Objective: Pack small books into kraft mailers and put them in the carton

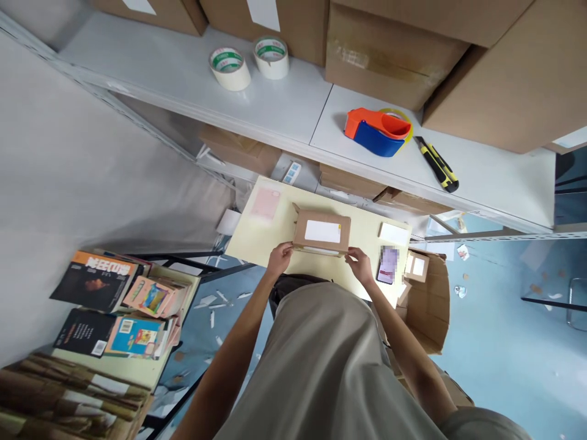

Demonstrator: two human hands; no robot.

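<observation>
A small brown cardboard box (300,230) with a white label (323,231) on top sits on the pale yellow table (243,229) in front of me. Its near side shows a slit of white, and a flap sticks out at the far left corner. My left hand (279,259) pinches the near left corner with closed fingers. At the near right corner, my right hand (359,265) grips the box edge between thumb and fingers. A phone (387,264) lies to the right of that hand, below a white stack of labels (394,234).
Above the table runs a grey shelf (293,113) bearing tape rolls (230,70), an orange and blue tape dispenser (378,131), a utility knife (437,164) and large cartons. Books (98,281) are stacked at left. An open carton (428,305) holding a small box stands at right. Paper scraps litter the floor.
</observation>
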